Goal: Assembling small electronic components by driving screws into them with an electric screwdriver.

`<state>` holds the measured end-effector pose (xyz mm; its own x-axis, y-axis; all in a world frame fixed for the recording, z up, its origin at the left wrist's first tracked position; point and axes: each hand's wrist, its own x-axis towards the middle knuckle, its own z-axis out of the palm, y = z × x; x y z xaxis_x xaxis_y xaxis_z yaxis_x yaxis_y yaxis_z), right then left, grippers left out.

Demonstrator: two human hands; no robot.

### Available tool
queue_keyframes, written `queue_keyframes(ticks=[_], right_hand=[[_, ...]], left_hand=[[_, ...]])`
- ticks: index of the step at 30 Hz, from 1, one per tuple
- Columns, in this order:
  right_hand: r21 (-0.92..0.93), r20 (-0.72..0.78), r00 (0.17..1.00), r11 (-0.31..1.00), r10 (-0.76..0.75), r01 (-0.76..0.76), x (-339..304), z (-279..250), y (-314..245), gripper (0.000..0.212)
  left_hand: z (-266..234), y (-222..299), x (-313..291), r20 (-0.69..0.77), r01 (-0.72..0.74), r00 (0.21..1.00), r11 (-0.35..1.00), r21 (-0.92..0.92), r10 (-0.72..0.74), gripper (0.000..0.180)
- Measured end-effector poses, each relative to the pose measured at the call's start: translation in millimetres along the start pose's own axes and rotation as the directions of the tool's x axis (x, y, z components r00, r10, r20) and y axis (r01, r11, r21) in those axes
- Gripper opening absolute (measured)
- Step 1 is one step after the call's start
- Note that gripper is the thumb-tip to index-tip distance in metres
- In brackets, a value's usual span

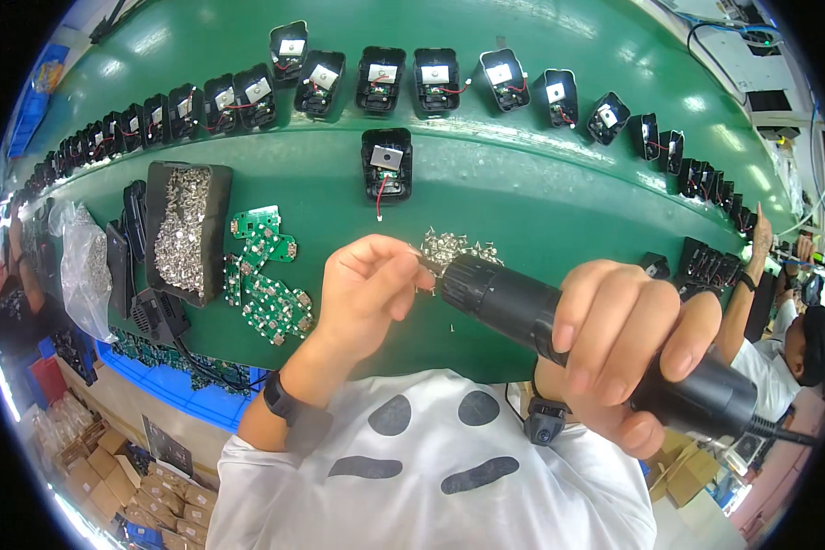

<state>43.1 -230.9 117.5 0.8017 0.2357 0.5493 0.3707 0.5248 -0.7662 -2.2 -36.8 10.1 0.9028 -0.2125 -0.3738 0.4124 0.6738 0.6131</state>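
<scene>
Driver (pixel 504 304) in the right hand (pixel 619 339), left hand (pixel 367 289) pinched at its nose

The right hand wraps the driver's barrel, fingers curled over the top, grip firmly closed. The left thumb and forefinger come together right by the nose, the gap between them all but gone — whether they hold a screw or only steady the tip is too small to tell.

The driver hangs over the bench's near half, long axis slanting, nose toward ten o'clock and cord (pixel 784 433) trailing toward four. Just past the nose, at twelve o'clock, lies a loose pile of screws (pixel 454 246).

The bench (pixel 532 206) is green and glossy. From the left hand, one open case (pixel 403 191) with a red lead sits at twelve o'clock, green boards (pixel 270 284) at nine, a black tray (pixel 220 215) of screws at ten. Beyond, more open cases (pixel 379 103) line up from nine round to three.

Out in the room, cartons (pixel 101 481) stack toward eight o'clock — and a co-worker (pixel 779 353) sits near three.
</scene>
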Motion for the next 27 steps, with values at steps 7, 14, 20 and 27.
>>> queue_keyframes(ticks=[7,14,20,27], right_hand=[[0.071,-0.094,0.995,0.997,0.017,-0.010,-4.6,1.2,-2.0,0.036],[0.105,-0.086,0.996,0.994,0.014,-0.005,-3.4,1.4,0.2,0.036],[0.098,-0.117,0.991,0.994,0.062,-0.050,-0.5,5.8,0.1,0.037],[-0.027,-0.022,0.999,0.999,-0.024,0.023,18.6,0.0,27.3,0.041]], left_hand=[[4.9,1.1,-2.7,0.001,0.067,0.998,0.979,-0.194,-0.068,0.006],[4.4,2.5,0.4,0.039,0.146,0.989,0.962,-0.230,-0.141,0.010],[-2.1,-0.4,3.0,0.102,0.154,0.986,0.950,-0.273,-0.131,0.015],[2.0,9.4,0.5,0.158,-0.057,0.987,0.907,0.417,-0.011,0.035]])
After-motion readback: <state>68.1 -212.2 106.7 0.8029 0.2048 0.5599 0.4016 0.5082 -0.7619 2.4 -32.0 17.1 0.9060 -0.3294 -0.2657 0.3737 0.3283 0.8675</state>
